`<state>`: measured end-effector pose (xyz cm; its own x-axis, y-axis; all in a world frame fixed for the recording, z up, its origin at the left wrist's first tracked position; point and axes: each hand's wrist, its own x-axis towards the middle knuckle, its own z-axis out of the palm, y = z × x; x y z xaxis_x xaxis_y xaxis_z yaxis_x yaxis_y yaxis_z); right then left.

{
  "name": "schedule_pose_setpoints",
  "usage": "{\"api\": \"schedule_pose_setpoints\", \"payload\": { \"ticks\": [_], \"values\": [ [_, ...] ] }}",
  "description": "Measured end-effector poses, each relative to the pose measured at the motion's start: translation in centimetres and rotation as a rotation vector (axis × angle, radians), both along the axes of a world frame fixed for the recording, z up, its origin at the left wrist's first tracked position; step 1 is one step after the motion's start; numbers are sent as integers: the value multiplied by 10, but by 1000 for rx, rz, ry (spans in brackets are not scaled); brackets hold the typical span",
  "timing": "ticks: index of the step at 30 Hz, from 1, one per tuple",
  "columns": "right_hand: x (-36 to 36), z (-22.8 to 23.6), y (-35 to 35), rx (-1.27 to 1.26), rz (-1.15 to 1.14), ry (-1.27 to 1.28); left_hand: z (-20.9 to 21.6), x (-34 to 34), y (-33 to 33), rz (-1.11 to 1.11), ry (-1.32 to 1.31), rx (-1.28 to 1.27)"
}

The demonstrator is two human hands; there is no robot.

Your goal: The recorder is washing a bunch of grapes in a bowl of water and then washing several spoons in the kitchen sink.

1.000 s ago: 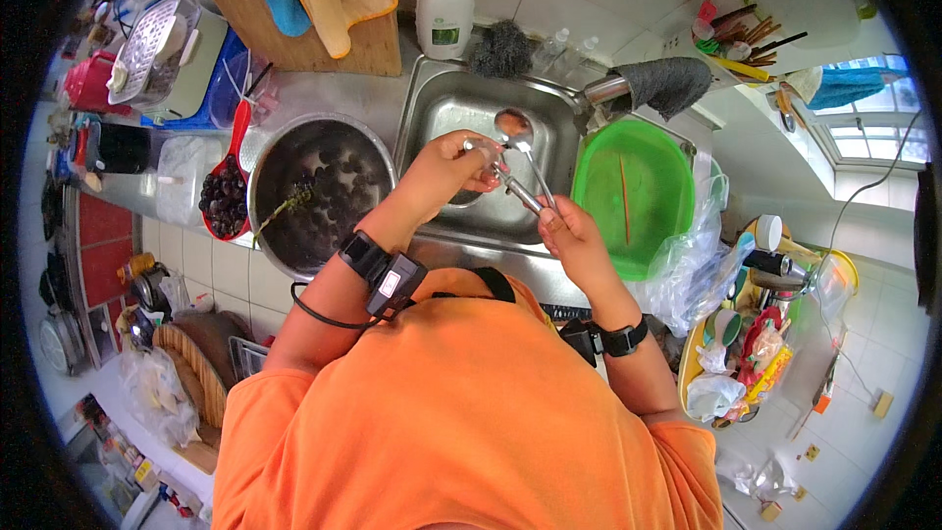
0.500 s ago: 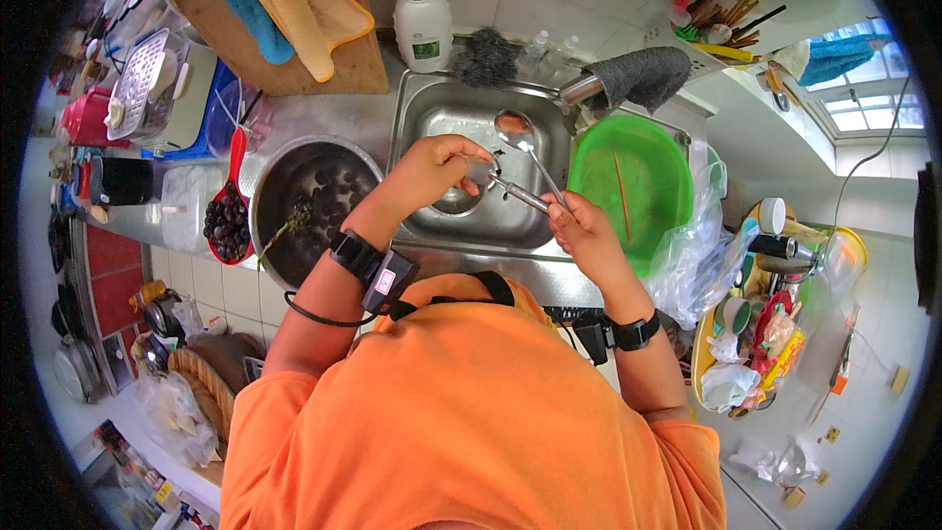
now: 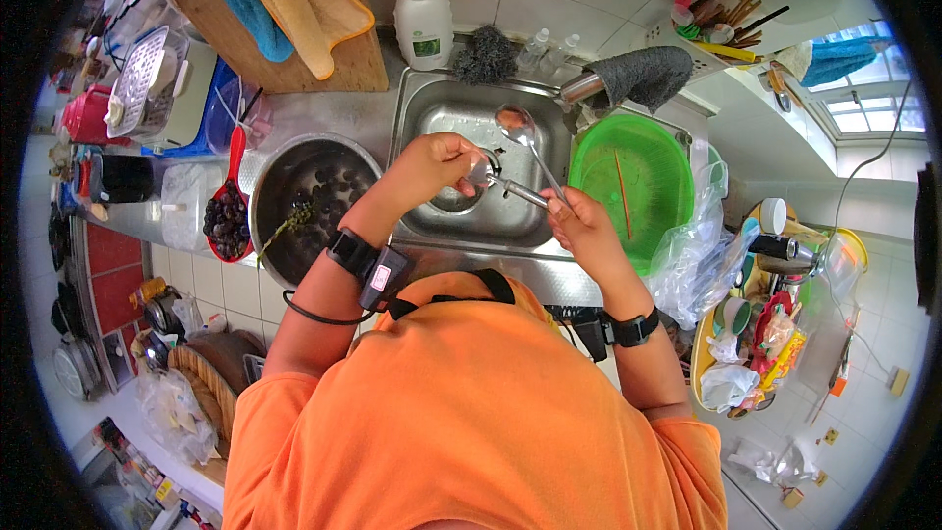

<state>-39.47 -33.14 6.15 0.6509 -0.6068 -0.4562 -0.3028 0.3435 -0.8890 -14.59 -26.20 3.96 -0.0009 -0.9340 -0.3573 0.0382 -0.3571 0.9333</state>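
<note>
Over the steel sink (image 3: 407, 137), my right hand (image 3: 581, 223) is closed round the handle ends of a metal spoon (image 3: 531, 142) and a second metal utensil (image 3: 523, 192) with a thick handle and thin neck. The spoon's bowl points away from me. My left hand (image 3: 439, 169) pinches the shiny head of the second utensil, and the fingers partly hide its shape. Below the two hands lies the sink's drain.
Left of the sink stands a steel bowl (image 3: 261, 198) with dark grapes and a green stem (image 3: 290, 226). Beside it is a red strainer (image 3: 237, 152) of grapes. A green basin (image 3: 653, 186) with a brown stick sits at right. A soap bottle (image 3: 423, 25) stands behind the sink.
Both hands keep their hold over the sink, almost in the same place. The second utensil's head and the left fingers have shifted very slightly.
</note>
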Motion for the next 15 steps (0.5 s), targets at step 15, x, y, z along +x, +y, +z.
{"api": "schedule_pose_setpoints", "payload": {
  "ticks": [15],
  "values": [
    [26, -6, 6, 115, -83, -88, -5, -47, -5, 351, 573, 114]
  ]
}}
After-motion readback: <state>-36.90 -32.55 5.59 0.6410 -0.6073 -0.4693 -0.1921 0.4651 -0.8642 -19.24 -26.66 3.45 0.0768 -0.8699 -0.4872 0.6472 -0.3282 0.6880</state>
